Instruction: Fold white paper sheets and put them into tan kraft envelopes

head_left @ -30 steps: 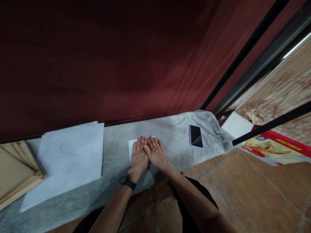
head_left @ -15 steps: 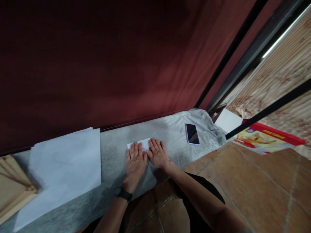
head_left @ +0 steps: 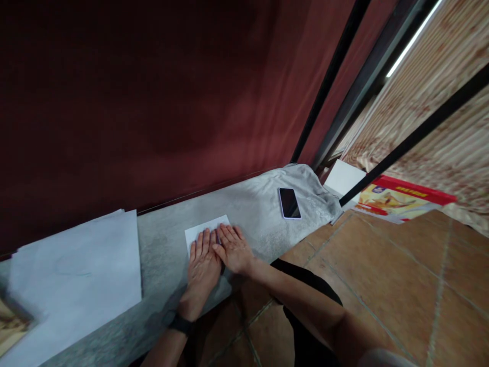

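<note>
A small white sheet of paper [head_left: 198, 230] lies on the grey cloth-covered bench [head_left: 164, 255], its far edge showing beyond my fingers. My left hand [head_left: 204, 262] rests flat on it, fingers stretched forward; a dark watch is on that wrist. Close beside it, my right hand [head_left: 234, 250] also presses down flat, its thumb touching or overlapping the left hand. The near part of the paper is hidden beneath both hands. To the right of my hands, a phone [head_left: 290, 204] with a dark screen and a pale purple edge lies on the cloth.
Large white sheets [head_left: 84, 285] with a faint curved line lie to the left, near a wooden object [head_left: 11, 326] at the frame's edge. A dark red wall [head_left: 171, 127] rises behind the bench. Black poles [head_left: 412, 132] and a red-yellow package [head_left: 401, 199] stand right, above the tiled floor [head_left: 389, 270].
My hands have drawn back slightly toward me and closer together on the paper, so more of its far side shows. The whole view has shifted, with the bench things appearing further left.
</note>
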